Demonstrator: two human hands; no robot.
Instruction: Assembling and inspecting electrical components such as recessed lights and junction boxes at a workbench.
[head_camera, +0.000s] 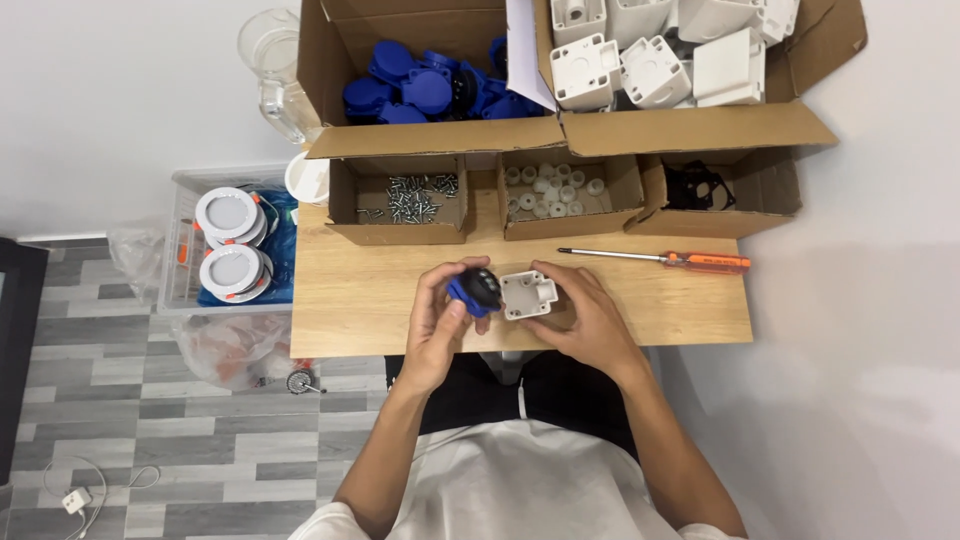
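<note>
1. The blue cap (474, 290) and the white box (528, 294) are held together, touching, just above the desk (340, 310) near the middle of its front edge. They are in the air rather than resting on the wood, so if either slips it could bounce off that edge and land on the floor.
2. The left hand (438, 325) has its fingers curled narrowly around the cap, thumb on top. Much of the cap is covered, so I cannot tell how squarely it meets the box. Pressed in crooked, it might jam or pop back out.
3. The right hand (585, 318) closes its fingers around the box from the right and behind. The hold looks firm, but the box is smooth plastic and a hard push from the cap side could twist it loose.
4. The screwdriver (660, 259) lies on the desk just beyond the right hand, tip pointing left. A quick reach or a nudge from the wrist might roll it toward the right edge.
5. The little carton of screws (410, 197) sits open toward the back left, with the carton of white rings (550, 190) beside it. A careless grab could tip one and scatter small parts.
6. The big boxes of blue caps (420, 85) and white housings (660, 50) overhang the back edge, leaning on the small cartons. Bumping those might shift the load.
</note>
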